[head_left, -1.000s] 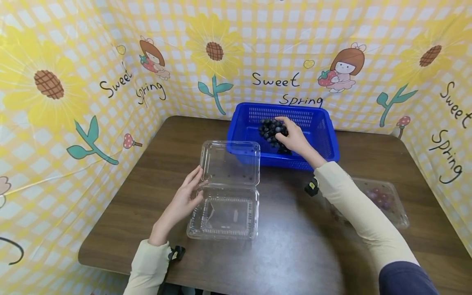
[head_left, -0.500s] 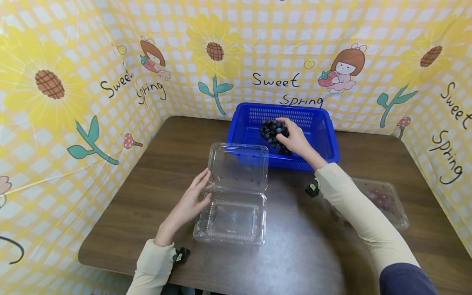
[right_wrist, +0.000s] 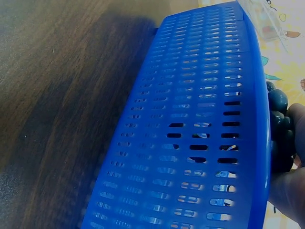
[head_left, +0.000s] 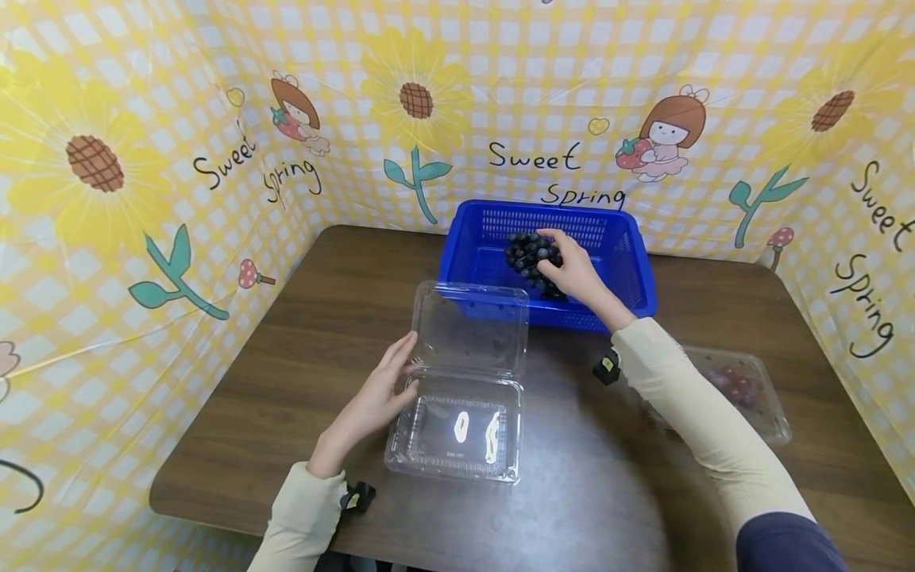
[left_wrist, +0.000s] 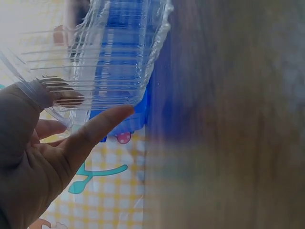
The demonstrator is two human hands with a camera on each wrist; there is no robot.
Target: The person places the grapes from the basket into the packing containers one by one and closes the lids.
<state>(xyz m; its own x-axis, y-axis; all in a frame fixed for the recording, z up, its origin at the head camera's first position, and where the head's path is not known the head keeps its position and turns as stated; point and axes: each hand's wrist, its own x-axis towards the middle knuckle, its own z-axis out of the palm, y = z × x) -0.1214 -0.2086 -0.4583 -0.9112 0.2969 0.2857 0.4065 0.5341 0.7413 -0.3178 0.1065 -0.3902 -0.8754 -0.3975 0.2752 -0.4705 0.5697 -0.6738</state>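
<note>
A bunch of dark grapes (head_left: pixel 526 254) is in the blue basket (head_left: pixel 632 274) at the back of the table. My right hand (head_left: pixel 572 268) reaches over the basket's front rim and grips the bunch from its right side. In the right wrist view, several dark grapes (right_wrist: pixel 282 131) show beside the fingers, above the basket wall. An opened clear plastic clamshell box (head_left: pixel 457 469) lies in front of the basket, its lid (head_left: pixel 472 330) folded back towards the basket. My left hand (head_left: pixel 372 401) touches the box's left side near the hinge, fingers and thumb fairly straight.
A second clear clamshell box (head_left: pixel 768 397), with reddish grapes (head_left: pixel 736 385) inside, sits at the right, partly hidden by the right sleeve. The brown table (head_left: pixel 286 349) is bordered by a checked cloth (head_left: pixel 529 103) at its back and sides.
The opened clear box has slid right and slightly nearer, with my left hand moving along beside it. My right hand and the dark grapes have barely moved.
</note>
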